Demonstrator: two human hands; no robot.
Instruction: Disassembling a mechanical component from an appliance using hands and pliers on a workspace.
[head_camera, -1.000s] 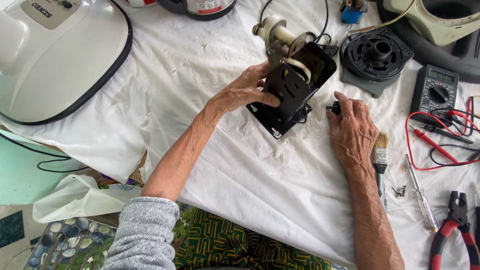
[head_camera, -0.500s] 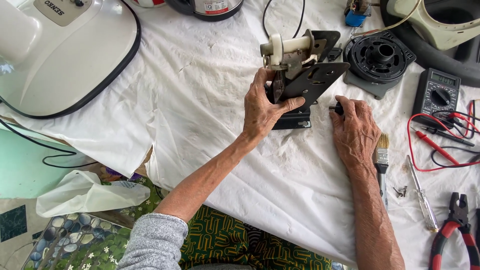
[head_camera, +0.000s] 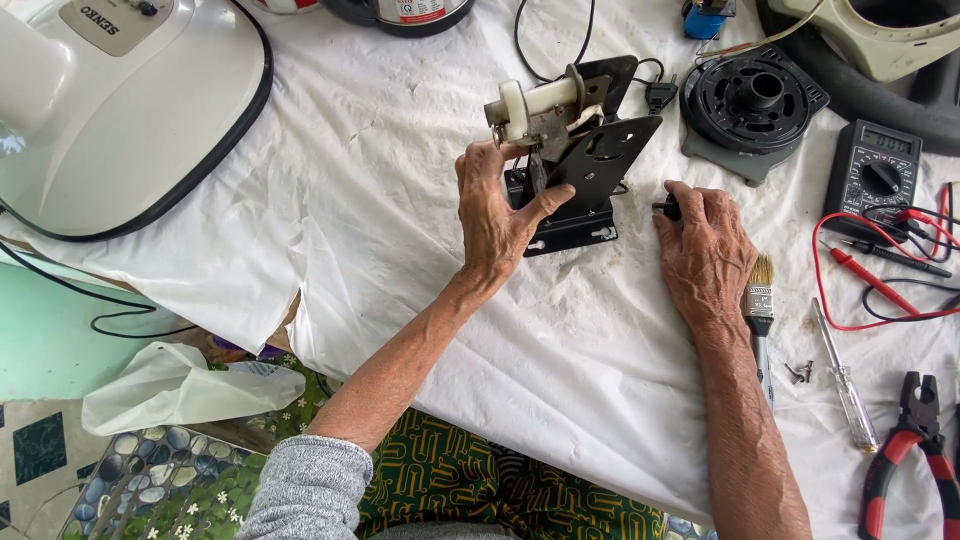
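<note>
While the left hand (head_camera: 497, 215) closes its fingers (head_camera: 478, 165) round the black metal bracket assembly (head_camera: 585, 165), thumb pressed to its front plate, the piece stands tilted up off the white cloth (head_camera: 380, 180), near the far edge of the worktop. Its cream cylindrical part (head_camera: 530, 103) points left at the top. The right hand (head_camera: 705, 250) lies knuckles up just beside it, fingers curled on a small black knob (head_camera: 664, 209); how tightly they pinch it cannot be told. Judging by loose screws (head_camera: 798, 373), the unit looks already stripped out, with work on it unfinished. Beside the right hand lie a paintbrush (head_camera: 760, 300), a screwdriver (head_camera: 845, 375), pliers (head_camera: 915, 440) and a multimeter (head_camera: 870, 180) toward the right edge; a white appliance housing (head_camera: 120, 110) fills the far left corner, patterned floor below.
</note>
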